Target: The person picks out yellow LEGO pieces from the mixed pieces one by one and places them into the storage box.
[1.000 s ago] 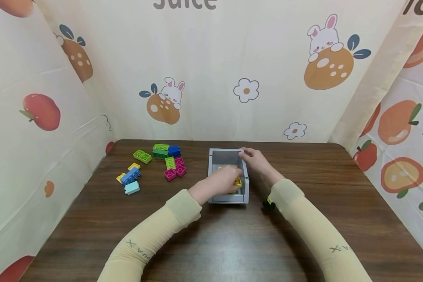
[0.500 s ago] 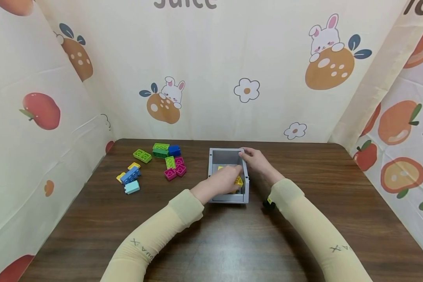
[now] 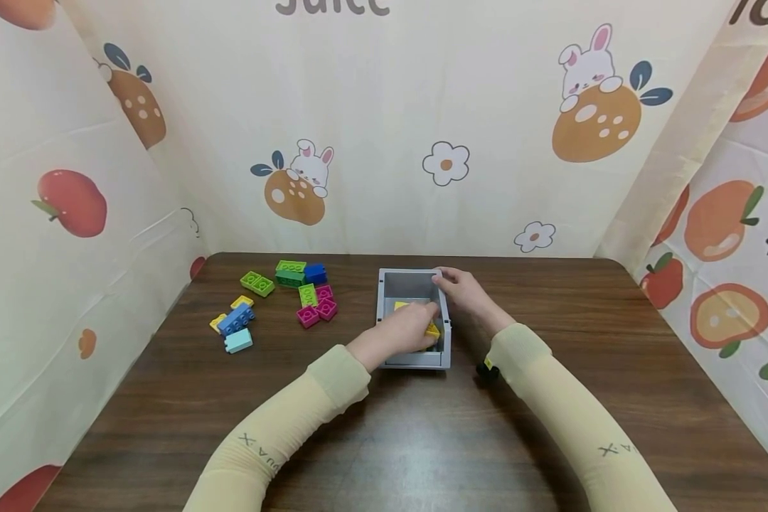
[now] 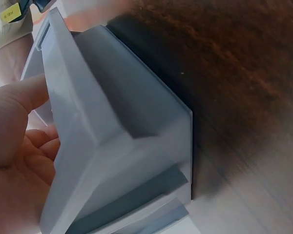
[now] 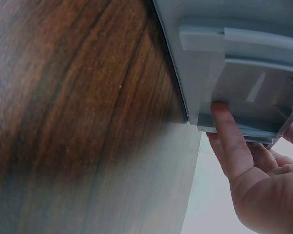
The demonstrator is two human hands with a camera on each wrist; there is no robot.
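Observation:
A grey box point(image 3: 412, 361) stands open-topped on the table, with yellow bricks point(image 3: 432, 331) inside. My left hand point(image 3: 402, 328) reaches over its left wall, fingers bent around a yellow brick; much of that brick is hidden. In the left wrist view the box wall point(image 4: 73, 97) hides the fingertips of my left hand point(image 4: 19, 131). My right hand point(image 3: 466, 291) grips the box's far right corner, thumb at the rim. The right wrist view has one finger of my right hand point(image 5: 263, 180) against the box's outer side point(image 5: 195, 73).
Left of the box lie magenta bricks point(image 3: 317, 311), green bricks point(image 3: 291, 274) and a dark blue brick point(image 3: 316, 273). Farther left are a light green brick point(image 3: 257, 284), a blue brick point(image 3: 235, 319) with yellow bricks point(image 3: 242, 302), and a pale blue brick point(image 3: 238, 340). Patterned cloth point(image 3: 384, 213) hangs behind.
The yellow brick at my left fingers has shifted and tilted slightly inside the box. My right hand keeps the same grip on the corner.

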